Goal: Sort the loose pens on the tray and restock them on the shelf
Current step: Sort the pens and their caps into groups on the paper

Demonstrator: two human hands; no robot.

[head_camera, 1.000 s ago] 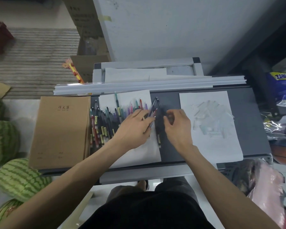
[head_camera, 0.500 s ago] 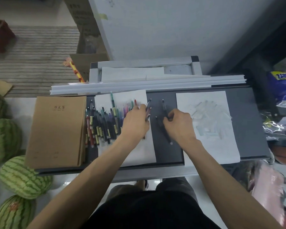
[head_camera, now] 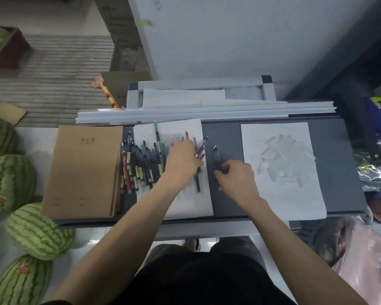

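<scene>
Black top [head_camera: 202,280]: nearest to me, at the bottom edge, with both bare forearms reaching out from it over the tray.
Tray [head_camera: 227,199]: a dark grey, flat surface straight ahead, with two white sheets lying on it.
Right hand [head_camera: 238,177]: over the bare grey strip between the sheets, fingers curled in and pinching the lower end of a dark pen [head_camera: 216,157].
Dark pen: lies along the grey strip, its tip pointing away from me.
Left hand [head_camera: 180,161]: over the left sheet [head_camera: 191,201], fingers bent round a handful of pens [head_camera: 202,146].
Handful of pens: their ends fan out past my fingers on the right side, and one dark barrel runs back towards me.
Row of pens [head_camera: 141,166]: side by side just left of my left hand, partly on the left sheet and partly on the tray, tips away from me. Several carry yellow labels.
Green pen [head_camera: 157,133]: reaches farther than the others.
Right sheet [head_camera: 295,194]: well to the right of my right hand, carrying a pale heap [head_camera: 284,159] too blurred to identify.
Notebooks [head_camera: 84,170]: a brown stack at the tray's left end, touching the row.
Watermelons [head_camera: 37,230]: on the floor, left of the tray.
White strips [head_camera: 207,112]: laid along the tray's far edge.
Striped mat [head_camera: 53,69]: beyond, far left.
Cardboard boxes [head_camera: 119,16]: farthest, beside the mat.
</scene>
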